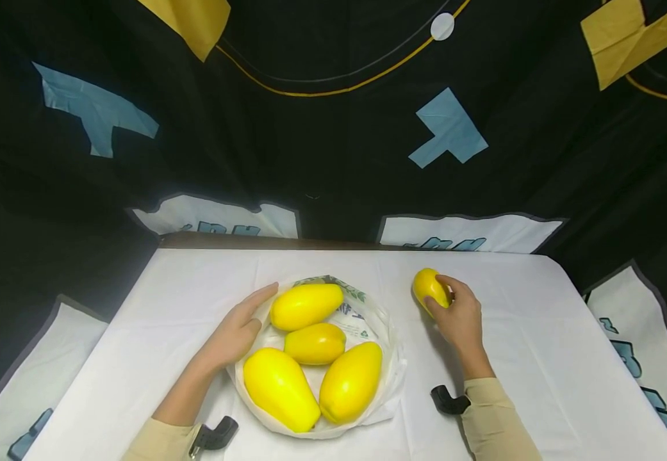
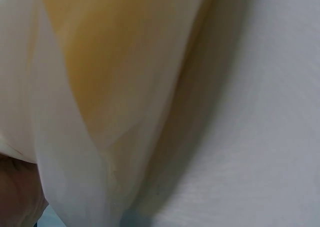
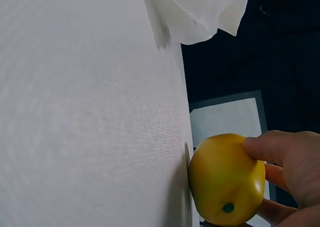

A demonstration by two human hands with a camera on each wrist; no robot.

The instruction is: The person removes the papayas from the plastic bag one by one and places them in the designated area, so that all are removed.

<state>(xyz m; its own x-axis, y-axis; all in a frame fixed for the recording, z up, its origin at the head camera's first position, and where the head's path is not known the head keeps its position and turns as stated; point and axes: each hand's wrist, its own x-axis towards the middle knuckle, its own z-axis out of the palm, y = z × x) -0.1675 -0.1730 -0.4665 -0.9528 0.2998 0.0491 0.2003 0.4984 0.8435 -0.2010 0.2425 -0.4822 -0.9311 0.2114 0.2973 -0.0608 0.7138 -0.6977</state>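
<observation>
A white plastic bag (image 1: 368, 378) lies spread on the table, its mouth rolled wide. Several yellow papaya-like fruits (image 1: 350, 383) of different sizes sit inside it. My left hand (image 1: 234, 336) holds the bag's left rim, the index finger stretched along the edge beside the uppermost fruit; in the left wrist view the bag's side hides most of that hand. To the right of the bag, my right hand (image 1: 457, 315) grips a smaller yellow papaya-like fruit (image 1: 428, 288) between thumb and fingers. A green stem spot shows on this fruit (image 3: 225, 179), close against the tabletop.
A white cloth covers the table (image 1: 541, 358). Behind its far edge hangs a black curtain (image 1: 333, 160) with blue and yellow patches. Black curved mounts (image 1: 448, 401) stick out at both wrists, over the near part of the table.
</observation>
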